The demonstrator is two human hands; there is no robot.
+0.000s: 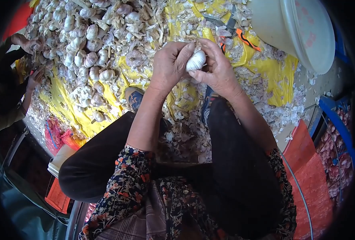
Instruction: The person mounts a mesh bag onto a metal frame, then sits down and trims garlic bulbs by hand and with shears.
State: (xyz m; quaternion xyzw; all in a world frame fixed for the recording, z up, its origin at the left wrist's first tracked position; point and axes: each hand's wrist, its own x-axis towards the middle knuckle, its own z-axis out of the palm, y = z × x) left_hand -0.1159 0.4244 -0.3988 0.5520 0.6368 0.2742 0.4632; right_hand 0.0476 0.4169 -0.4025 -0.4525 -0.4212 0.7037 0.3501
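A white garlic bulb (196,60) is held between my two hands above the floor, its pale skin smooth and clean. My left hand (170,64) is closed on it from the left, thumb at the bulb's upper side. My right hand (219,72) curls round it from the right, thumb under the bulb and fingers at its top. The fingertips behind the bulb are partly hidden. Beneath the hands, loose garlic skins (181,138) lie scattered between my shoes.
A big heap of garlic bulbs (91,32) covers the yellow sheet (279,76) at upper left. A white bucket (273,24) lies at upper right, near an orange-and-black tool handle (248,40). Another person's hands (34,45) are at far left. A red sack (311,180) is beside me.
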